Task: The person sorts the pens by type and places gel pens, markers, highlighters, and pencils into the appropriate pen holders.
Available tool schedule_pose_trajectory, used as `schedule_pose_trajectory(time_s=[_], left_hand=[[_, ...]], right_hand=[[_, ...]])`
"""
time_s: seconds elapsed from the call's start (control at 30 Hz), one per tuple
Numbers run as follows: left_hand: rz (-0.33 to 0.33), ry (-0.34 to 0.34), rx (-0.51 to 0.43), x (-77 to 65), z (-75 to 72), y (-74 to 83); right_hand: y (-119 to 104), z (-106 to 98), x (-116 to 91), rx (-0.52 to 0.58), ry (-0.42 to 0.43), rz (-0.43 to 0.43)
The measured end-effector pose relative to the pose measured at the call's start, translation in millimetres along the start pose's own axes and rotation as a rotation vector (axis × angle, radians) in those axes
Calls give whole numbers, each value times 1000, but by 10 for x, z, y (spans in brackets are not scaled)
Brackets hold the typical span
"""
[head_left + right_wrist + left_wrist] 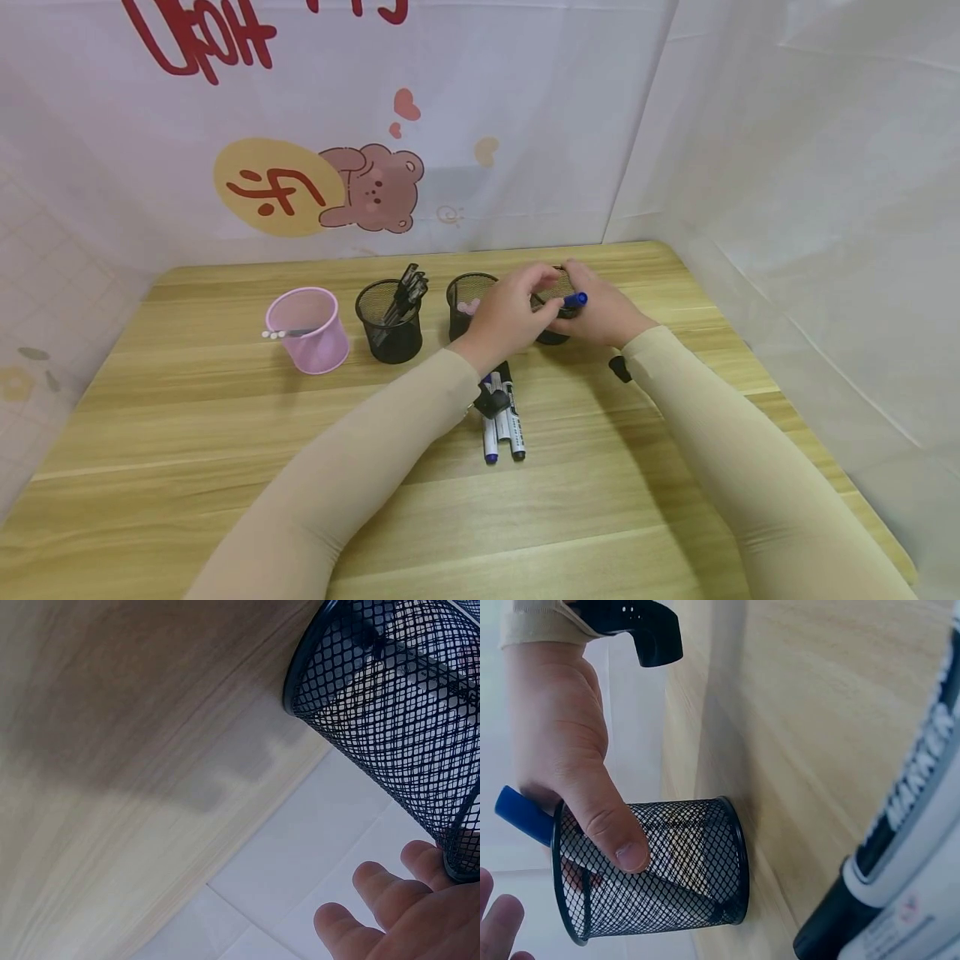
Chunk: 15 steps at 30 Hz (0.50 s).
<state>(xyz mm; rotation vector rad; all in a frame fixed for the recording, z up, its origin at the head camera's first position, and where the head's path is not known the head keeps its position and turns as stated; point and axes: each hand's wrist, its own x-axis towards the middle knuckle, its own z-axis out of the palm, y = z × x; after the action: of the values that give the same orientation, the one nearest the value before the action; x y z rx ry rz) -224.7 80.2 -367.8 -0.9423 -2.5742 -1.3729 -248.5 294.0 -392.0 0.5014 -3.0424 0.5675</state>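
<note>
My right hand (600, 312) grips a black mesh pen cup (686, 862) at the right of the row, its thumb across the mesh. Inside the cup leans a marker with a blue end (575, 300) poking past the rim. The same cup (397, 712) fills the upper right of the right wrist view. My left hand (510, 308) hovers just left of the rim, its fingers loosely bent and holding nothing. Below the left wrist, white markers (503, 425) with blue or black ends lie side by side on the table; their far ends are partly hidden.
Leftward along the row stand a black mesh cup with pink items (468, 307), partly behind my left hand, a mesh cup of black pens (397, 337) and a pink cup (322, 346) with white-tipped sticks. A curtain with a printed bear (378, 192) hangs behind the wooden table (300, 508).
</note>
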Motion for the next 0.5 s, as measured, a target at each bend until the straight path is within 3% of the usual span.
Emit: schedule_pose_trajectory(time_s=[0.27,0.5], left_hand=[[-2,-61,-7,-158,-88,22],[75,-92,62,-312,-190,52]], right_hand=[[14,-8,-3,-5,-33,39],[-3,-25,-16,-13,-42,60]])
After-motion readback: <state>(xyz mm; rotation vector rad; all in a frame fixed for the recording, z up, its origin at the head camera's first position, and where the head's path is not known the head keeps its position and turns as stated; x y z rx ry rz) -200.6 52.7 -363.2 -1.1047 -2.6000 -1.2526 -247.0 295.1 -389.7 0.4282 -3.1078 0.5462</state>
